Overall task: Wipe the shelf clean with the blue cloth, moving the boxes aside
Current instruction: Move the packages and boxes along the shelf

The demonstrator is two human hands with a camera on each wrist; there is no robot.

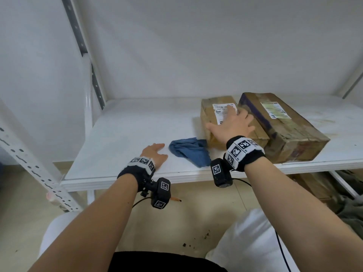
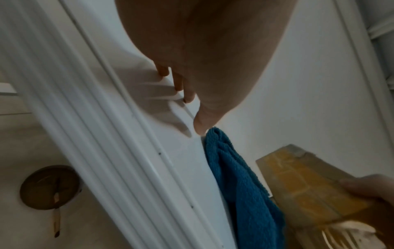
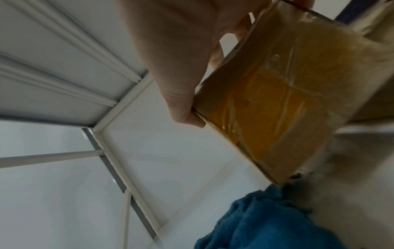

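The white shelf (image 1: 127, 124) carries two taped cardboard boxes side by side at the right. My right hand (image 1: 233, 124) lies over the smaller box (image 1: 212, 112), thumb against its left edge and fingers spread across the top toward the larger box (image 1: 290, 130). The right wrist view shows the thumb (image 3: 185, 109) clamped at the smaller box's (image 3: 277, 109) corner. A crumpled blue cloth (image 1: 188, 152) sits near the front edge, touching that box's near corner. My left hand (image 1: 155, 152) rests flat on the shelf just left of the cloth (image 2: 238, 185), holding nothing.
Brownish stains (image 1: 324, 118) mark the shelf right of the boxes. Perforated uprights (image 1: 94, 79) stand at the left. Bare shelf surface stretches left and behind the cloth. More boxes sit under the shelf (image 1: 318, 185). Crumbs (image 1: 196, 242) and a pencil-like stick (image 1: 175, 199) lie on the floor.
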